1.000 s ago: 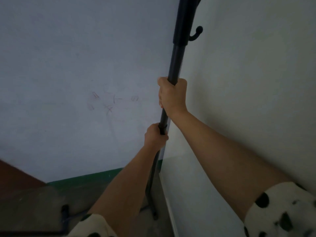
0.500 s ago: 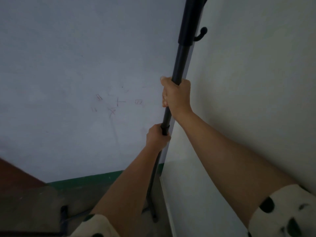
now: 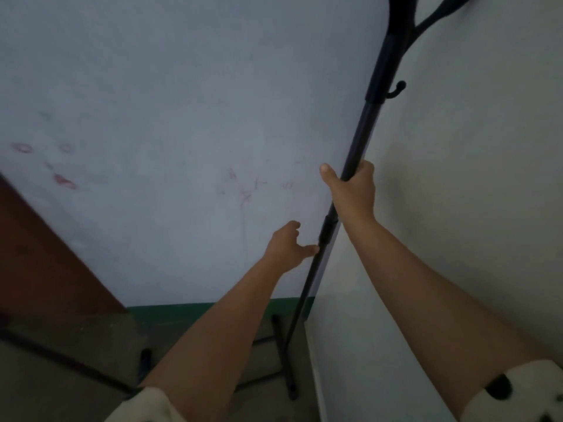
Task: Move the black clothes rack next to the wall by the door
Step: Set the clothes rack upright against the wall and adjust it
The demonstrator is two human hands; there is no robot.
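With the clothes rack [image 3: 359, 141] standing in the wall corner, my right hand [image 3: 353, 190] loosely grips its pole and my left hand [image 3: 288, 246] is open, so next I'd let go.

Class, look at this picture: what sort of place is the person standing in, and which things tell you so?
Probably a plain indoor room corner, perhaps by an entrance. Two painted walls meet here, a green skirting strip runs above a bare floor, and a black clothes rack stands in the corner.
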